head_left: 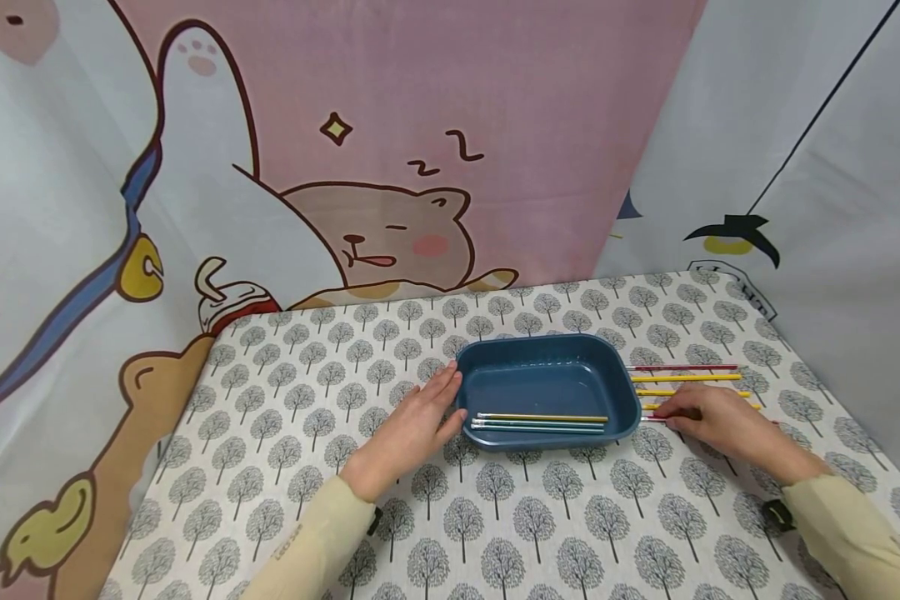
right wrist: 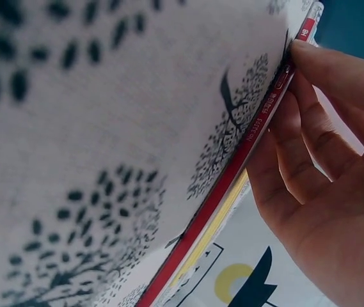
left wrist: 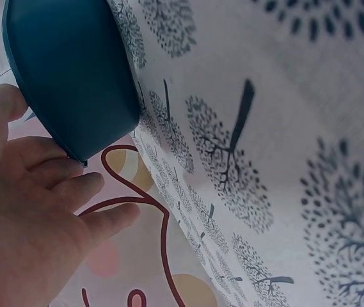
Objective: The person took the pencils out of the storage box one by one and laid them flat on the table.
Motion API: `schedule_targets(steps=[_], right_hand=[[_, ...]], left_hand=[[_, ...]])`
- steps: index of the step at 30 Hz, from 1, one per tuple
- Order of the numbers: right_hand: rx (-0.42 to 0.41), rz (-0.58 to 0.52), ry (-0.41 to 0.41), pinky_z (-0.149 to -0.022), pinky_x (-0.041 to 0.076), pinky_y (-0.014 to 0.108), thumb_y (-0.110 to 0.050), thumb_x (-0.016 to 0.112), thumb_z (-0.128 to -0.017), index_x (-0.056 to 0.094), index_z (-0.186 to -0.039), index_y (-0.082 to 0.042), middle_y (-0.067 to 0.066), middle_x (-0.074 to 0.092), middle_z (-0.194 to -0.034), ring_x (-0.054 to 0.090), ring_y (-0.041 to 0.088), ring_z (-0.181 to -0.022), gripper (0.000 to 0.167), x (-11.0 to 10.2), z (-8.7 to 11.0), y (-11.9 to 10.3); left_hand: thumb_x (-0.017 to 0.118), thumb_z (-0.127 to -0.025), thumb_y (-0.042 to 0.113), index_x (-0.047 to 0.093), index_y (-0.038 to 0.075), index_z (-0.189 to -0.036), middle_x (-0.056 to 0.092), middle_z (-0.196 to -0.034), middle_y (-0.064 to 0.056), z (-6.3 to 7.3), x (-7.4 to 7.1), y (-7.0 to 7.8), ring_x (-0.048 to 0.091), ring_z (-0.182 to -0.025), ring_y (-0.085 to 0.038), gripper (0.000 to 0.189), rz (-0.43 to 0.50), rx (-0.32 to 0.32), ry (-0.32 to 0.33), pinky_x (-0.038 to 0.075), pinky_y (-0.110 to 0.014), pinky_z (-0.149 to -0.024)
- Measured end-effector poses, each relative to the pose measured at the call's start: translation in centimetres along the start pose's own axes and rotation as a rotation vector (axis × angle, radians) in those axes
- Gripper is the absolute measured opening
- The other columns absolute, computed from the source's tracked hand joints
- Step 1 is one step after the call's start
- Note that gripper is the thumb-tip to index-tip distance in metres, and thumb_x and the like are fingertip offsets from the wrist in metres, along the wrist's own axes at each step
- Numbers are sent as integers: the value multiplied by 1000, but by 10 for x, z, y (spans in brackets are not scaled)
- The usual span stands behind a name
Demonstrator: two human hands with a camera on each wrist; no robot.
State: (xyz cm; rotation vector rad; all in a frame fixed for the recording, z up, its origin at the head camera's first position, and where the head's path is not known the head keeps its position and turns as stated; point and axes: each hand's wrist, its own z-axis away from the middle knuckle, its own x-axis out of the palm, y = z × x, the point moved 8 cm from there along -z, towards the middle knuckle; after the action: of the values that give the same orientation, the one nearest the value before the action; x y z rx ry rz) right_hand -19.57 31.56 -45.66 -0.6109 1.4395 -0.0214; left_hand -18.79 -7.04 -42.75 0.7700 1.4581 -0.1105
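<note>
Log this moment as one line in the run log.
Left hand: touches blue tray; Right hand: pinches red pencil; Inside tray: gold pencil, teal pencils; Right of tray: yellow pencils

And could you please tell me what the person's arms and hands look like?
The left sleeve and right sleeve are pale cream-yellow; small lettering marks the left one. A small black piece shows by each wrist. The left hand and right hand wear no gloves.

pale surface with a dark tree print pretty much all over, blue tray just sitting flat on it, then by the tray's right end a red pencil farthest back, three yellow pencils in front of that, all roughly parallel
</note>
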Motion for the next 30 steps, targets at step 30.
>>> schedule_targets(steps=[30], right_hand=[[32, 5, 193, -73, 55, 57, -24, 81, -92, 74, -119, -13, 22, 68, -124, 63, 46, -107, 30, -48, 27, -27]], left_hand=[[52, -110, 35, 36, -1, -158, 23, -169, -12, 0, -2, 2, 27, -154, -28, 63, 1, 18, 7, 34, -61, -118]])
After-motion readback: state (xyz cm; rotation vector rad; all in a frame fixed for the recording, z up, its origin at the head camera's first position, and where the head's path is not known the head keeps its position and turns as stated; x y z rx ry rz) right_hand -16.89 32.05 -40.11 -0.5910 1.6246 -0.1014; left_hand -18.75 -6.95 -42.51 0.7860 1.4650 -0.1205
